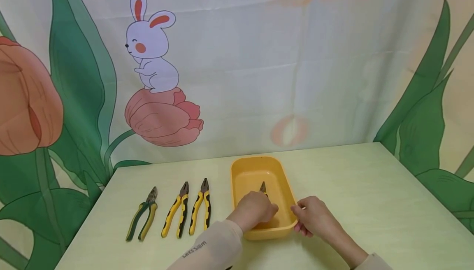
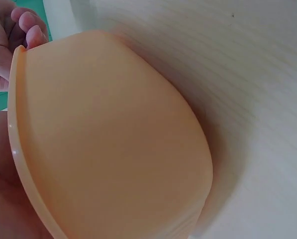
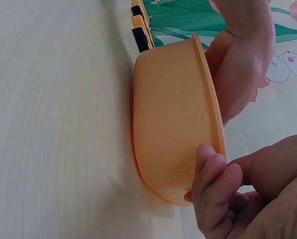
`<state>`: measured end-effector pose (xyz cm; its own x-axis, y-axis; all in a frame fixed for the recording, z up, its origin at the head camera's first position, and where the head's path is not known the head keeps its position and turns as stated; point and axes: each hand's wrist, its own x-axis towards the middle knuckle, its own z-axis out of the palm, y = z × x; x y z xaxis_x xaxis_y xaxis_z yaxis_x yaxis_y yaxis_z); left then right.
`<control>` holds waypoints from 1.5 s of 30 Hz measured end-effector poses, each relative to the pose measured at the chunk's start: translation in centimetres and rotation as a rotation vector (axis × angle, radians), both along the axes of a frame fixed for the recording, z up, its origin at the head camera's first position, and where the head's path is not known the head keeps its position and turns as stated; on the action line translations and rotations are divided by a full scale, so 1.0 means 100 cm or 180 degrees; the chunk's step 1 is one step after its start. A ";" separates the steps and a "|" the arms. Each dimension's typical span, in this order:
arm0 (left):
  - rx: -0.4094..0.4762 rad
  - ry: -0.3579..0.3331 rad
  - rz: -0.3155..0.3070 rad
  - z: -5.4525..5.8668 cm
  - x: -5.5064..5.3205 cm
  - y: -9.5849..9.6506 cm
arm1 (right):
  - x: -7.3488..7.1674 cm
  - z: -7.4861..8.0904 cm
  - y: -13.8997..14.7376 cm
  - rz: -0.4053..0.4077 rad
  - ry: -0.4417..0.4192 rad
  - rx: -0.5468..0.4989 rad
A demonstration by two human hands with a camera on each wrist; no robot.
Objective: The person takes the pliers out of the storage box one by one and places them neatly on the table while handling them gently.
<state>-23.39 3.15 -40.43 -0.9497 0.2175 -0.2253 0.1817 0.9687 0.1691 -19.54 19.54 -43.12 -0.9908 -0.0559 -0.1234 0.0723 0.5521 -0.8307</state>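
Observation:
A yellow plastic tub (image 1: 240, 171) stands on the table, and my left hand (image 1: 255, 209) reaches down inside it. That hand grips a pair of pliers (image 1: 263, 187); their dark pointed jaws stick out past the knuckles, while the handles are hidden under the palm. At the near right corner my right hand (image 1: 314, 216) pinches the tub's rim, thumb on the inside and fingers curled beneath the outer lip. The right wrist view shows the same pinch, with fingers (image 3: 218, 174) against the tub's outer wall (image 3: 173, 109).
Left of the tub lie three pliers in a row, jaws toward the back: a green-and-yellow pair (image 1: 142, 214) and two yellow-and-black pairs (image 1: 175, 212) (image 1: 201, 208). The pale table (image 1: 370, 196) ends at a printed cloth backdrop (image 1: 240, 76).

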 end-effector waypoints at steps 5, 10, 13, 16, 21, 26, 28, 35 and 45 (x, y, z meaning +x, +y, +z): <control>0.0077 -0.0026 0.0047 0.002 0.001 -0.001 | 0.001 0.000 0.000 0.0035 0.0018 -0.0025; 0.0114 -0.0027 0.0099 0.003 0.000 -0.001 | 0.000 -0.002 0.000 0.0045 0.0023 -0.0026; 0.0101 -0.0066 0.0128 0.003 -0.001 -0.001 | 0.000 -0.002 0.000 0.0067 0.0051 -0.0027; 0.0072 -0.0101 0.0127 0.004 -0.001 -0.002 | 0.000 -0.002 0.000 0.0094 0.0105 0.0002; 0.0045 -0.0130 0.0083 0.006 -0.001 -0.003 | 0.001 -0.002 0.000 0.0098 0.0166 0.0073; 0.0135 -0.0231 0.0183 0.009 -0.003 -0.004 | 0.000 -0.001 -0.003 0.0012 0.0213 0.0133; 0.0201 -0.0292 0.0256 0.011 -0.004 -0.005 | 0.000 -0.001 -0.004 -0.0031 0.0294 0.0192; 0.0373 -0.0372 0.0330 0.015 -0.008 -0.009 | 0.004 -0.001 -0.007 -0.0093 0.0701 0.0634; 0.0603 -0.0556 0.0316 0.022 -0.015 -0.018 | 0.005 0.000 -0.010 -0.0047 0.0939 0.0951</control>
